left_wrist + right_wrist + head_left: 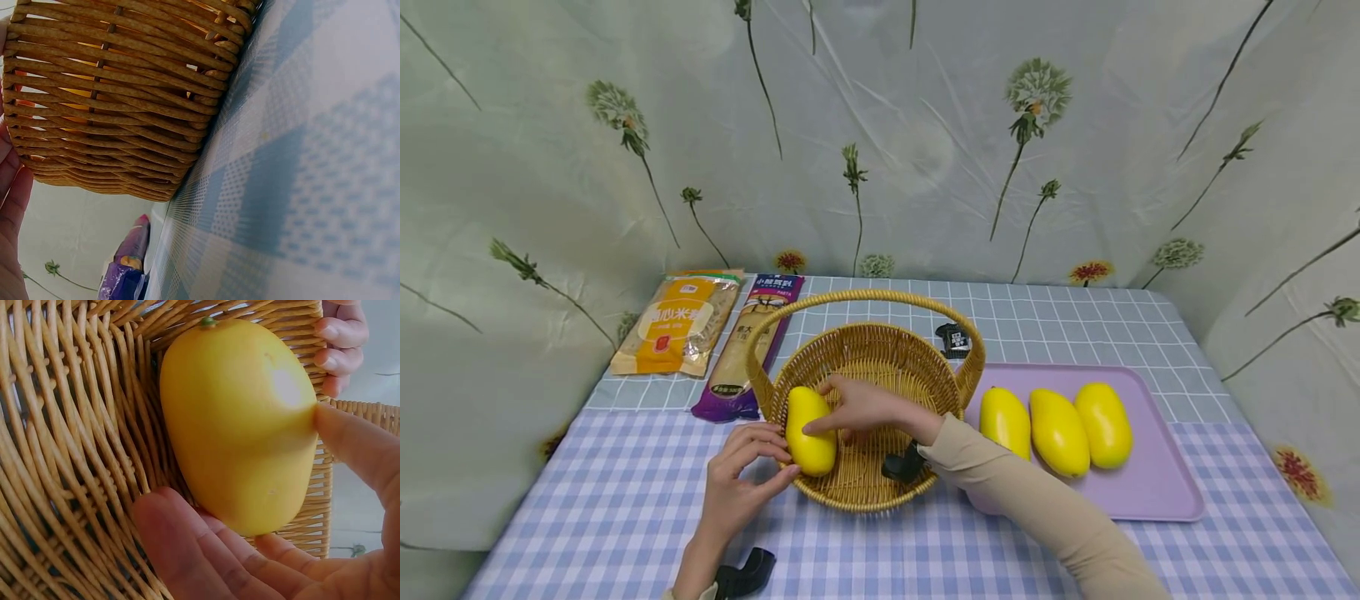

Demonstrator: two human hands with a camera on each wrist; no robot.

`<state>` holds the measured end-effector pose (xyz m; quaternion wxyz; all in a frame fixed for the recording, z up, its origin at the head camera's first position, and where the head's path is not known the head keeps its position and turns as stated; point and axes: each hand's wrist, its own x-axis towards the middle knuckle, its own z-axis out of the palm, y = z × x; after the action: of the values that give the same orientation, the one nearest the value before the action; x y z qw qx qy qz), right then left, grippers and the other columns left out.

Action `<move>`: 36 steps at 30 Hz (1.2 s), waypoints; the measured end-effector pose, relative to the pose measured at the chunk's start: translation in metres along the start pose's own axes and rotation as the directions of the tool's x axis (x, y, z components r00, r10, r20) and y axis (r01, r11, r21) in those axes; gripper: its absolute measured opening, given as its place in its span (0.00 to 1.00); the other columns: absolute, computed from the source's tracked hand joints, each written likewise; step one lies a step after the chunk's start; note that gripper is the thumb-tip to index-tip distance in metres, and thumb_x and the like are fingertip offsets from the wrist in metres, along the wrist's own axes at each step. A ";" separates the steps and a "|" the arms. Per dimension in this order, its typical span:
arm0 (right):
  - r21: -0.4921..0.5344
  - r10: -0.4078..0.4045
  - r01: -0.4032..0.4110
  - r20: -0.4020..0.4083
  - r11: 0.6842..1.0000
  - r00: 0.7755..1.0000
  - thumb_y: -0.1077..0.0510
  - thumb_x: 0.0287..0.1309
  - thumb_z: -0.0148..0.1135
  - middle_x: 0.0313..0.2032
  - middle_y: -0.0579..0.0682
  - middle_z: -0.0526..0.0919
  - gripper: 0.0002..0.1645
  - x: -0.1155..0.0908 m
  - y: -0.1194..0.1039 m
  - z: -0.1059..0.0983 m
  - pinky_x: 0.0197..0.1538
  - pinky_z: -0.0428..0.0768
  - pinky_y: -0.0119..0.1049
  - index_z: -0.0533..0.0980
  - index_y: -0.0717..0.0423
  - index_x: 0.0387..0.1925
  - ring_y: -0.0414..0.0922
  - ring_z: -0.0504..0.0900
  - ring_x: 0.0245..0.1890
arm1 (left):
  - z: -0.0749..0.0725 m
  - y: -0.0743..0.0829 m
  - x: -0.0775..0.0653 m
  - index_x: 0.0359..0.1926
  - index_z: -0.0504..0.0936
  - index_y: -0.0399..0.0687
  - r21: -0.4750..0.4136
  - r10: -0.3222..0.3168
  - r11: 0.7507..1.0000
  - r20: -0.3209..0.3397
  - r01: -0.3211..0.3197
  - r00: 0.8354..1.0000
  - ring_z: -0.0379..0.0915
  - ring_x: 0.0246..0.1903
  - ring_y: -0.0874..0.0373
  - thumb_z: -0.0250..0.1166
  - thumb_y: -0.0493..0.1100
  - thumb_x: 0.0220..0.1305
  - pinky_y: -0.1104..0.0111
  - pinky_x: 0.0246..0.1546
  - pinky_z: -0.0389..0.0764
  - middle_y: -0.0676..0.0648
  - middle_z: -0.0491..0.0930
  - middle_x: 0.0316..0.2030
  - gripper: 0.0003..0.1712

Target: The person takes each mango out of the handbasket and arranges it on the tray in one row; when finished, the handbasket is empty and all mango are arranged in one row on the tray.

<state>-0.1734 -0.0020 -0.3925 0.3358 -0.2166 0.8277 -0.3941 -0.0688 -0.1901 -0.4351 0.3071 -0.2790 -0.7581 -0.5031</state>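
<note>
A yellow mango (809, 429) leans against the left inner wall of a round wicker basket (880, 354) with a tall arched handle. My right hand (868, 406) reaches into the basket and grips this mango, thumb on one side and fingers on the other, as the right wrist view shows of the mango (237, 431). At the basket's left rim, my left hand (739, 479) holds the edge, its fingertips over the rim. The left wrist view shows the basket's woven outer side (112, 119) with part of the left hand (12, 212) at the edge.
Right of the basket, a purple tray (1150, 492) bears a mango (1004, 421), a second mango (1058, 433) and a third mango (1103, 425). Behind left lie an orange food packet (677, 325) and a purple pasta packet (745, 358). A small black packet (953, 340) lies behind the basket.
</note>
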 end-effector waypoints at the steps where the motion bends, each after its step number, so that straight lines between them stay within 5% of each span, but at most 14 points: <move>1: 0.004 0.006 -0.006 -0.001 1.000 1.000 0.46 0.53 0.69 0.34 0.50 0.77 0.38 0.001 0.000 0.001 0.27 0.82 0.40 0.64 0.54 0.61 0.50 0.82 0.26 | 0.000 0.000 0.000 0.25 0.81 0.39 -0.001 -0.002 1.000 0.001 0.002 1.000 0.73 0.40 0.46 0.76 0.37 0.47 0.71 0.52 0.71 0.40 0.79 0.30 0.10; 12: 0.037 0.023 -0.021 -0.050 0.999 0.998 0.46 0.51 0.71 0.30 0.52 0.78 0.40 0.006 0.000 0.003 0.27 0.83 0.41 0.63 0.55 0.61 0.52 0.81 0.25 | 0.001 0.000 0.001 0.25 0.80 0.39 -0.011 0.017 1.000 -0.005 -0.017 1.000 0.72 0.39 0.45 0.75 0.40 0.49 0.70 0.51 0.72 0.41 0.78 0.29 0.11; 22: -0.004 -0.033 0.033 -0.121 0.999 0.992 0.48 0.48 0.73 0.38 0.52 0.76 0.42 0.007 0.004 0.000 0.27 0.83 0.42 0.63 0.51 0.61 0.49 0.79 0.23 | 0.001 0.000 0.001 0.25 0.80 0.39 0.003 0.034 0.999 -0.009 -0.034 0.999 0.72 0.38 0.43 0.76 0.36 0.46 0.70 0.50 0.71 0.39 0.78 0.30 0.11; 36: -0.110 -0.088 0.070 -0.164 0.991 0.983 0.50 0.45 0.75 0.45 0.53 0.74 0.43 0.009 0.005 -0.004 0.36 0.78 0.34 0.64 0.50 0.62 0.44 0.75 0.38 | 0.001 0.000 0.001 0.25 0.80 0.40 0.006 0.021 1.000 -0.006 -0.021 1.000 0.72 0.38 0.43 0.76 0.36 0.46 0.70 0.50 0.72 0.39 0.78 0.30 0.10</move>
<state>-0.1829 -0.0023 -0.3980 0.2371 -0.2324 0.8632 -0.3804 -0.0695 -0.1888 -0.4342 0.3155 -0.2844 -0.7556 -0.4986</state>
